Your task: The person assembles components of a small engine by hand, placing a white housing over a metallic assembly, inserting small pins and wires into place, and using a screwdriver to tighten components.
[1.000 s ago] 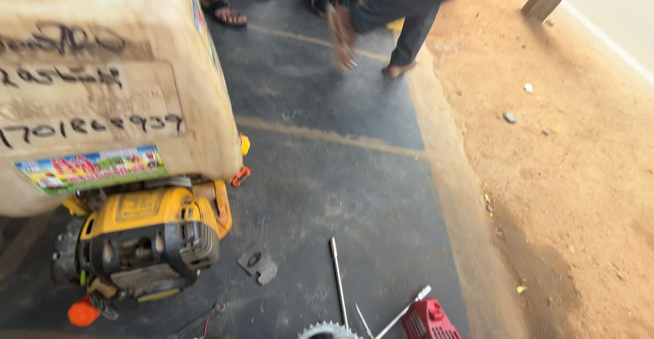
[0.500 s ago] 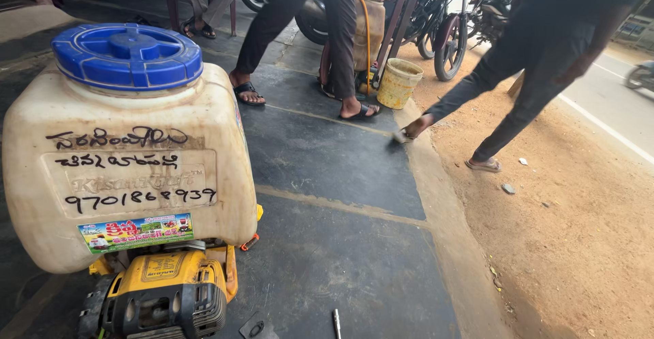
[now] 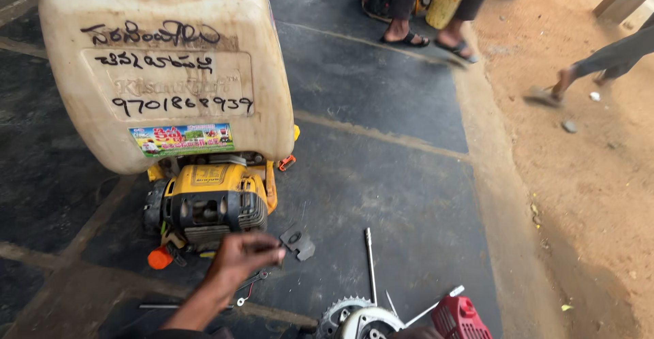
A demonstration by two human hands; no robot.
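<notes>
My left hand (image 3: 240,256) reaches toward small grey gasket plate (image 3: 298,242) on floor, fingers curled, empty, just below yellow engine (image 3: 212,203). Right hand out of view.

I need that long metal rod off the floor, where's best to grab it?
Take the rod near its middle, coming straight down from above with a pinch grip. It lies flat on the dark floor, running away from you, with bare floor on both sides there. Its near end sits close to the toothed wheel, so avoid that end.
</notes>
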